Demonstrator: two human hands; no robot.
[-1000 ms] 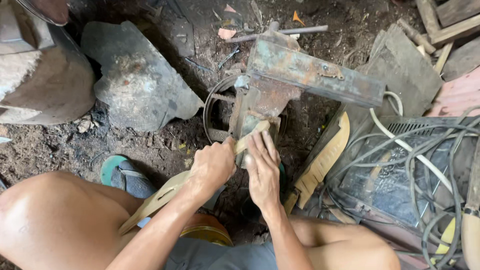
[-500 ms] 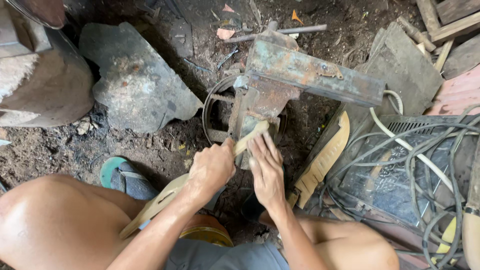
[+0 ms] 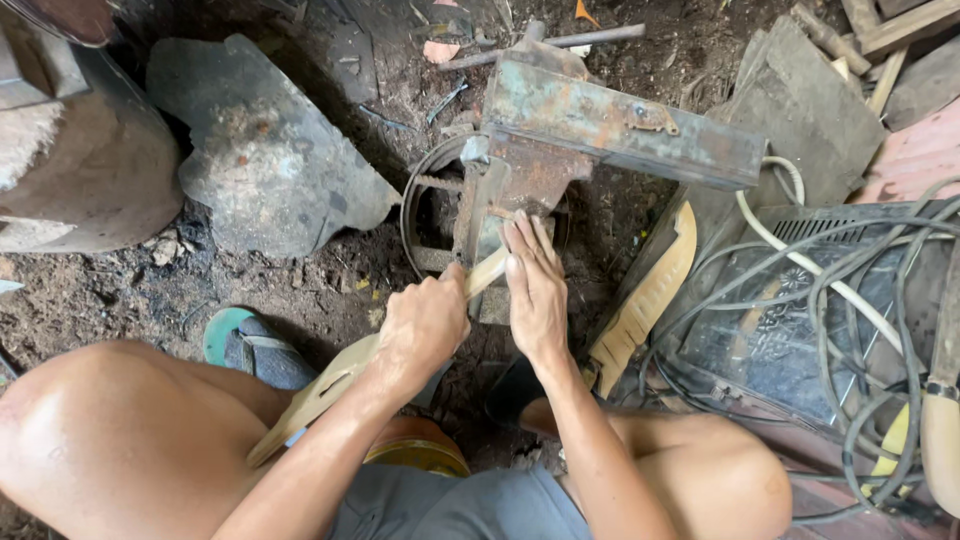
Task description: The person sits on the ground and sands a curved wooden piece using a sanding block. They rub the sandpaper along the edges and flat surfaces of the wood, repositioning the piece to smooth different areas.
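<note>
— Two hands on one piece of wood, then?

— Yes. My left hand (image 3: 425, 325) is curled tight round a pale wooden piece (image 3: 340, 375), fingers wrapped fully about it, near the middle of the frame. My right hand (image 3: 535, 285) lies flat, fingers straight and close together, pressing down on the upper end of that wood, fingertips touching the rusty metal ahead.

— Where does the wood run?

— It slants from the lower left, beside my left knee (image 3: 110, 440), up toward the centre, where its tip meets the rusty vise (image 3: 520, 185). A long rusted box bar (image 3: 620, 125) lies across the top of the vise, reaching to the right.

— And around that?

— A metal ring (image 3: 412, 200) sits on the dirt about the base of the vise. Just right of my right hand a second pale carved wooden piece (image 3: 650, 290) leans along a dark slab. Left of the vise lies a flat grey slab of metal (image 3: 265, 160), and in the upper left corner a rounded rusty drum (image 3: 90, 170). At the right edge a tangle of grey cables (image 3: 850, 330) lies over a dark grille. Below my left hand a sandal (image 3: 250, 345) shows on the soil.
</note>
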